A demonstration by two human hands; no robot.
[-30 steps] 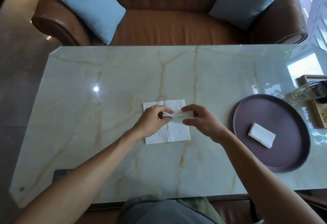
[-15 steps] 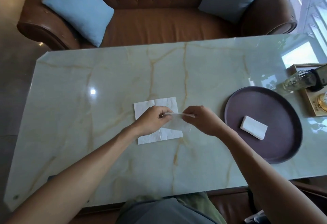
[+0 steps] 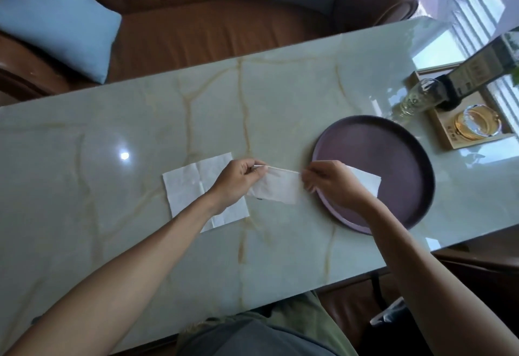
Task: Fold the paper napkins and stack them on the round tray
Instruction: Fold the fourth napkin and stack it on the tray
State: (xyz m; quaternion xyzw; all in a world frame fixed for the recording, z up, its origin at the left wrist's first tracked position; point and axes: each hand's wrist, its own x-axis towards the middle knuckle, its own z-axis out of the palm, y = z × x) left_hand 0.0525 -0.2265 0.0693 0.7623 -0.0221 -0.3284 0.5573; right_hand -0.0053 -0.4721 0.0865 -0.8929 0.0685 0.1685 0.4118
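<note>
Both of my hands hold one folded white napkin (image 3: 276, 188) by its top edge, lifted just above the marble table. My left hand (image 3: 238, 180) pinches its left end and my right hand (image 3: 327, 183) pinches its right end, over the left rim of the round purple tray (image 3: 393, 145). A folded napkin (image 3: 366, 183) lies on the tray, partly hidden behind my right hand. An unfolded napkin (image 3: 191, 187) lies flat on the table under my left wrist.
A wooden box (image 3: 463, 125) with a glass bottle (image 3: 418, 98), a dark bottle and a gold-rimmed dish stands at the table's right end. A brown leather sofa (image 3: 196, 27) with blue cushions runs along the far side.
Both hands have carried the folded napkin to the right, away from the flat napkin and up to the tray's left rim. The view has also swung and tilted.
</note>
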